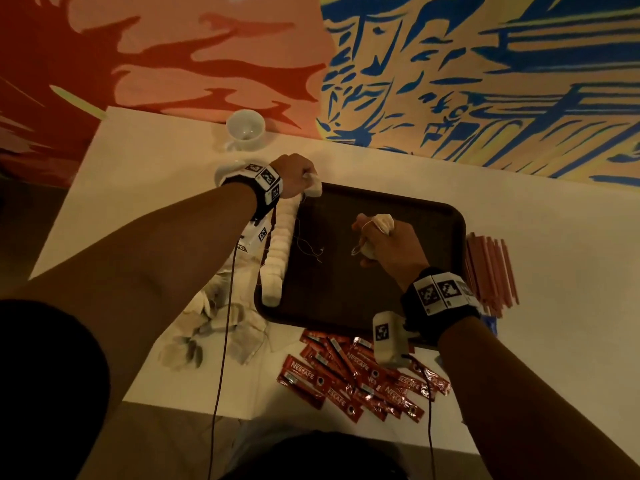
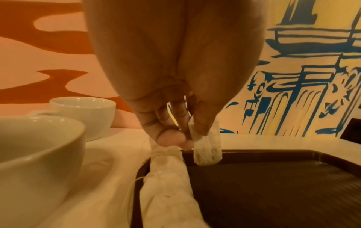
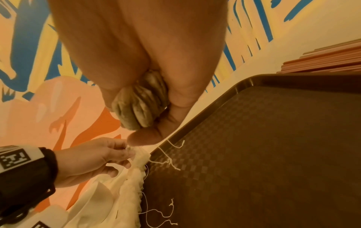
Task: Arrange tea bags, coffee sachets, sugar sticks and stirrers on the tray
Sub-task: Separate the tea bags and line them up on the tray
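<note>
A dark brown tray (image 1: 433, 216) lies on the white table. Along its left rim runs a row of white tea bags (image 1: 281, 251), also seen as a row of tea bags (image 2: 168, 185) in the left wrist view, their strings trailing onto the tray. My left hand (image 1: 298, 176) pinches one tea bag (image 2: 207, 151) over the tray's far left corner, at the far end of the row. Above the tray's middle, my right hand (image 1: 384, 242) grips a bunch of tea bags (image 3: 142, 106).
Loose tea bags (image 1: 214, 327) lie left of the tray. Red Nescafe sachets (image 1: 356, 379) are heaped in front of it, and pink stirrers (image 1: 491, 271) lie along its right side. Two white cups (image 1: 245, 128) stand at the back left, near the painted wall.
</note>
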{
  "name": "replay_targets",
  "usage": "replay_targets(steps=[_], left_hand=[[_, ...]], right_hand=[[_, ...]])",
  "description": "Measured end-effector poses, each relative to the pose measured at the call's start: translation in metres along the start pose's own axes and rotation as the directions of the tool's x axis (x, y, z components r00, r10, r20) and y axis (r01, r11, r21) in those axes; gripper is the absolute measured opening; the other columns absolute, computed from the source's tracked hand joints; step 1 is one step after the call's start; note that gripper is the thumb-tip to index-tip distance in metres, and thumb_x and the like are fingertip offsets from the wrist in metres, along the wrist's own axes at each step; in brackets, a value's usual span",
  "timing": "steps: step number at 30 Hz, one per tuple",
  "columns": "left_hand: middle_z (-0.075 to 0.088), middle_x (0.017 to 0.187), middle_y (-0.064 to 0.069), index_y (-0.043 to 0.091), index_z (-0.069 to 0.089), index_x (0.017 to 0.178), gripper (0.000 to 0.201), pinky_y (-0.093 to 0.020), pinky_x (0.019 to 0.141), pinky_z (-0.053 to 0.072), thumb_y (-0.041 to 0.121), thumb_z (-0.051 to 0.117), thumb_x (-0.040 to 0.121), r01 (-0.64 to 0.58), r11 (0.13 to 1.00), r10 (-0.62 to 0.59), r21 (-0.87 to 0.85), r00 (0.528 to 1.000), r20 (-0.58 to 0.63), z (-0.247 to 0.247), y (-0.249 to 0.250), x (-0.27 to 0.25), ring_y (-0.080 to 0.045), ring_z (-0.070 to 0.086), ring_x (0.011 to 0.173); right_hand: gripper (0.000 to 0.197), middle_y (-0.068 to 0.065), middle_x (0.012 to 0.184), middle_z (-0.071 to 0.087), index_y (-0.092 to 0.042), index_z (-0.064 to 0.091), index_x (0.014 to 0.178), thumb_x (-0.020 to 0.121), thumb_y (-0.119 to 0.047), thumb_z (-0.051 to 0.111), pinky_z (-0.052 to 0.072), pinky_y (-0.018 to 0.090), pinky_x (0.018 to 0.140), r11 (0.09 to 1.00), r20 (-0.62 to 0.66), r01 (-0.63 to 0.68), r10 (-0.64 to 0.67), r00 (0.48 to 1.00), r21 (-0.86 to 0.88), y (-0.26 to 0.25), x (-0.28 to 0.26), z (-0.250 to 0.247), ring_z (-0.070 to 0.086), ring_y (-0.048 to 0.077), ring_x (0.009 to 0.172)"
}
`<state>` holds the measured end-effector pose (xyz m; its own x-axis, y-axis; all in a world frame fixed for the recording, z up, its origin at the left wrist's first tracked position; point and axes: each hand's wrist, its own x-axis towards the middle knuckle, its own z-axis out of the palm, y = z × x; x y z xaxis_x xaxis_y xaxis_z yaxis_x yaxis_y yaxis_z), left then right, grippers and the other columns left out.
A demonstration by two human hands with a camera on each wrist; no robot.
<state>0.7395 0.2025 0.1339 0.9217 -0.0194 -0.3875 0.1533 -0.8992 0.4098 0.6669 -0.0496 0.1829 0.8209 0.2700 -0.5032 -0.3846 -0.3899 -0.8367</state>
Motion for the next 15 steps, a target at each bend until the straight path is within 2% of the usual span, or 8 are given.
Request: replay_targets(steps=[4,8,13,15], left_hand=[[0.064,0.129,-0.011,0.015,0.069,0.121,0.029,-0.035,0.090,0.046,0.023,0.053,0.098,0.007,0.998,-0.008,0.055,1.000,0.019,0.005,-0.002,0.020,-0.034,0.060,0.114],[0.064,0.129,-0.008,0.020,0.068,0.121,0.028,-0.035,0.089,0.045,0.027,0.055,0.096,0.030,0.995,-0.032,0.093,0.999,0.012,0.008,-0.003,0.030,-0.032,0.061,0.113],[0.064,0.127,-0.009,0.020,0.066,0.122,0.030,-0.035,0.090,0.045,0.019,0.055,0.095,0.036,0.990,-0.030,0.135,0.999,-0.043,0.013,-0.006,0.041,-0.032,0.060,0.114],[0.064,0.127,-0.010,0.020,0.066,0.122,0.030,-0.036,0.092,0.046,0.017,0.055,0.094,0.036,0.988,-0.027,0.147,0.998,-0.063,0.013,-0.008,0.043,-0.032,0.060,0.114]], right_hand=[[0.014,0.004,0.099,0.068,-0.028,0.066,0.093,0.103,-0.030,0.055,0.062,0.045,0.078,0.999,0.000,-0.001,0.001,1.000,0.051,0.005,0.004,0.003,0.067,0.015,0.078],[0.014,0.008,0.101,0.069,-0.021,0.068,0.093,0.102,-0.027,0.058,0.063,0.038,0.072,0.993,-0.027,-0.040,0.043,0.999,0.115,0.004,0.008,0.006,0.068,0.019,0.078],[0.018,0.007,0.089,0.067,-0.007,0.070,0.103,0.101,-0.022,0.059,0.062,0.031,0.071,0.990,-0.038,-0.037,0.043,0.998,0.137,0.005,0.011,0.005,0.069,0.020,0.078],[0.021,0.005,0.086,0.067,-0.004,0.069,0.106,0.101,-0.021,0.060,0.063,0.033,0.075,0.990,-0.037,-0.034,0.039,0.999,0.137,0.006,0.013,0.005,0.069,0.019,0.077]])
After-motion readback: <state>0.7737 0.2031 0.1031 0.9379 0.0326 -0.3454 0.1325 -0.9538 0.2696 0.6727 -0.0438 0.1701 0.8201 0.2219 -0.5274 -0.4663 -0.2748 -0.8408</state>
